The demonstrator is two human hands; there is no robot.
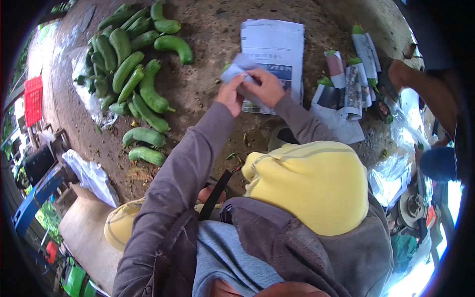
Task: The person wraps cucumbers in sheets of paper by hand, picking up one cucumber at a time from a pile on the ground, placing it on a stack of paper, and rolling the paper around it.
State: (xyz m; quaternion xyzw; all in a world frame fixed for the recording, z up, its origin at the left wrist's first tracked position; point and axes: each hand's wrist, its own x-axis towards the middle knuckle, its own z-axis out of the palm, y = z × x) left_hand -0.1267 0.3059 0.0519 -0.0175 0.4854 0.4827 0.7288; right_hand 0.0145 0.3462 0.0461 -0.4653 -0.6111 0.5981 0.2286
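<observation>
Both of my hands are closed round a newspaper-wrapped cucumber (241, 68), whose green end pokes out at the left. My left hand (230, 95) grips its near side. Beside it, my right hand (265, 88) has its fingers on the paper. Beneath and behind them lies a stack of newspaper sheets (272, 37). To the left is a large pile of unwrapped green cucumbers (127, 69), some lying on clear plastic. Several cucumbers rolled in newspaper (354, 86) lie to the right with green ends showing.
A red plastic crate (33, 101) stands at the far left. White plastic bags (91, 173) lie at the lower left, and clear plastic (393, 173) at the right. Another person's arm (428, 91) reaches in from the right. My yellow-covered knee (311, 188) is close below my hands.
</observation>
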